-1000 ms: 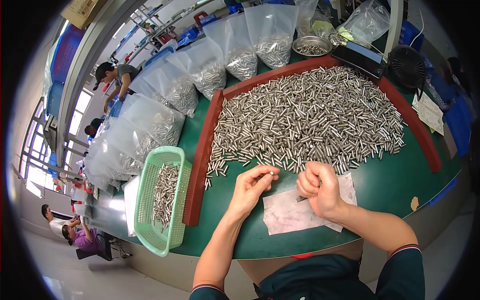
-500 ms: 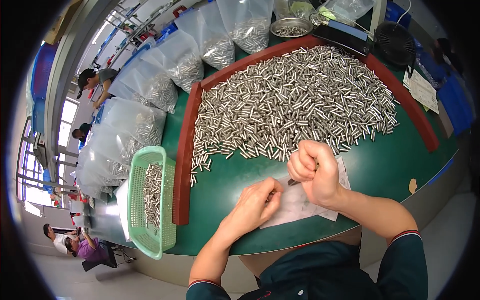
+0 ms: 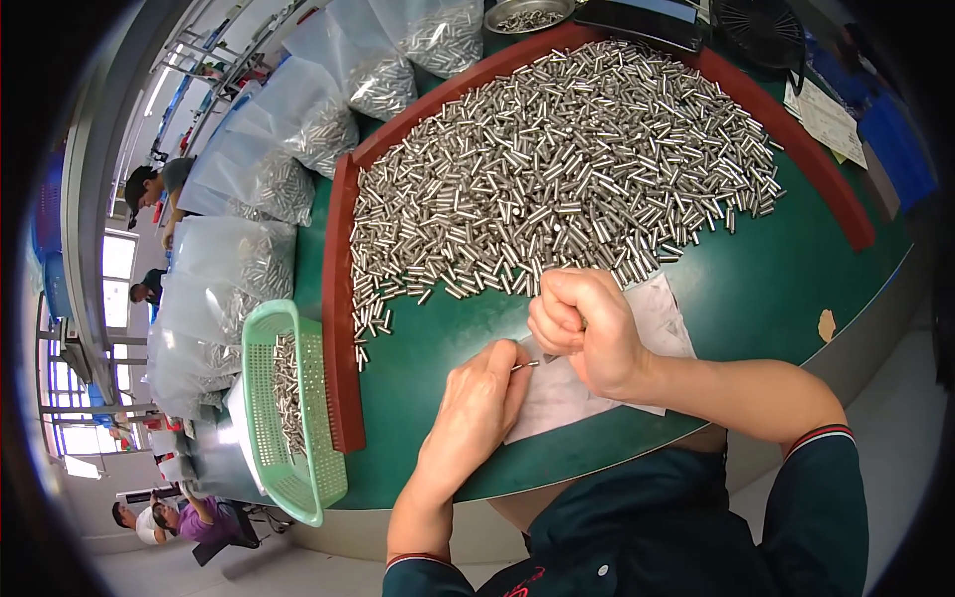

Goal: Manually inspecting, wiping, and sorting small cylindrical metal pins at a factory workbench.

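My left hand (image 3: pixel 476 400) is closed in a pinch, with a small shiny metal pin (image 3: pixel 526 365) sticking out from between thumb and finger toward the right. Just beside it, my right hand (image 3: pixel 587 333) is curled into a fist. A dark tip shows at the underside of that fist, but what the fingers hold is mostly hidden. Both hands are over a whitish, smudged sheet (image 3: pixel 652 318) on the green table (image 3: pixel 756 298). Beyond them spreads a large heap of similar metal pins (image 3: pixel 557 169).
Dark red rails (image 3: pixel 341 308) border the heap. At left stands a green plastic basket (image 3: pixel 328 398) holding pins. Clear bags of pins (image 3: pixel 274 184) line the far left. A metal bowl (image 3: pixel 527 17), a phone-like dark device (image 3: pixel 642 22) and a black fan (image 3: pixel 758 35) are at the back.
The whole view has shifted, with the table scene sitting further up and left. The pin in my left hand's pinch now shows plainly. My right hand stays in a fist.
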Available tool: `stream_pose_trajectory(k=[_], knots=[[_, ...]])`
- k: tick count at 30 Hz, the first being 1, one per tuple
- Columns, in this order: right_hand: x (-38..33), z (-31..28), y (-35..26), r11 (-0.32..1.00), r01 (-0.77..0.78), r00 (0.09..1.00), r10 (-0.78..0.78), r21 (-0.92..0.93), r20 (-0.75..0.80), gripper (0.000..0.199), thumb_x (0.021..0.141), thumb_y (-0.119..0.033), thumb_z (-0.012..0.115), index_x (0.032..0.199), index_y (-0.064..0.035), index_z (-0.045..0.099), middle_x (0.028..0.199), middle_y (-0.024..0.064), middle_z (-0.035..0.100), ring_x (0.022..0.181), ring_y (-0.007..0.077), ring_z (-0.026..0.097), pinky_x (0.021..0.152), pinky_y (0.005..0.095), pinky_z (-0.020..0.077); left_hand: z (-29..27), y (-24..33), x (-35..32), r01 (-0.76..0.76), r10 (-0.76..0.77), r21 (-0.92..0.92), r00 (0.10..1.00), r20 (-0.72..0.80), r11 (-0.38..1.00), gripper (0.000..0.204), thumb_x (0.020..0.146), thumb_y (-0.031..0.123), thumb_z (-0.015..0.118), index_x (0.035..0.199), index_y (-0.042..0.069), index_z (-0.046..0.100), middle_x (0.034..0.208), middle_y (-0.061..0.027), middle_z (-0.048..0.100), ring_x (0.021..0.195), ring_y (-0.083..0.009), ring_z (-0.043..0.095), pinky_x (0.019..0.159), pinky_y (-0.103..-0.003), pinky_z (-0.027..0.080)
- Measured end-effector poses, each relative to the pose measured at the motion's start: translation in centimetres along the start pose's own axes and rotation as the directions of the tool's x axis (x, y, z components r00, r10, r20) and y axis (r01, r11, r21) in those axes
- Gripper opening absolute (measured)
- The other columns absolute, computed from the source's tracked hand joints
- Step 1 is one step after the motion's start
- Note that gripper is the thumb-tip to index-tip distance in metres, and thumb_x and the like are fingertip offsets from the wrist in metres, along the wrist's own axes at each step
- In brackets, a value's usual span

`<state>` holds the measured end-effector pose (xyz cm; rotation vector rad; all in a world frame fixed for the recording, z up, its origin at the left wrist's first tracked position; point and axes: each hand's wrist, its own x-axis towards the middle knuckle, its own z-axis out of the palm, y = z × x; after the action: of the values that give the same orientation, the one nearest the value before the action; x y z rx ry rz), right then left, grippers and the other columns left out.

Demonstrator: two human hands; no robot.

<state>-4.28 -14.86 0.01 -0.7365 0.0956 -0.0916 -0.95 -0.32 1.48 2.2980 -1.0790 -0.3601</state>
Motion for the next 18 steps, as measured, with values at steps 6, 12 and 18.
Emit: stream_pose_trajectory(k=[6,12,18], knots=[[-0.21,0.22,0.07,0.999,0.022,0.999,-0.021,0.023,-0.028,0.033,0.081,-0.015,0.033,0.049,-0.0111,0.027,0.041,-0.0017,0.026,0.039,0.0073,0.018,0.04,0.0238,0.0168,0.13,0.06,-0.14,0.022,-0.021,0.006,0.999,-0.024,1.0,0.01,0.072,0.003,0.058,0.076,0.0,0.049,0.064,-0.0137,0.055,0.052,-0.0271,0.052,0.049,-0.033,0.041],[-0.32,0.44,0.22,1.0,0.016,1.0,-0.015,0.02,-0.027,0.032,0.081,-0.014,0.033,0.049,-0.0108,0.028,0.042,-0.0013,0.027,0.04,0.0073,0.019,0.041,0.0234,0.0176,0.32,-0.16,-0.2,0.049,-0.049,-0.002,0.998,-0.045,0.999,0.011,0.071,0.004,0.06,0.075,-0.001,0.05,0.061,-0.0117,0.055,0.048,-0.0223,0.052,0.047,-0.03,0.041],[-0.35,0.42,0.18,0.999,0.018,0.999,-0.018,0.026,-0.029,0.032,0.081,-0.013,0.033,0.049,-0.0107,0.028,0.042,-0.0012,0.027,0.04,0.0073,0.019,0.041,0.0236,0.0175,0.36,0.06,-0.12,0.065,-0.066,-0.03,0.998,-0.023,0.997,0.012,0.074,0.004,0.057,0.073,0.0,0.045,0.062,-0.0165,0.054,0.053,-0.0328,0.052,0.048,-0.038,0.041]])
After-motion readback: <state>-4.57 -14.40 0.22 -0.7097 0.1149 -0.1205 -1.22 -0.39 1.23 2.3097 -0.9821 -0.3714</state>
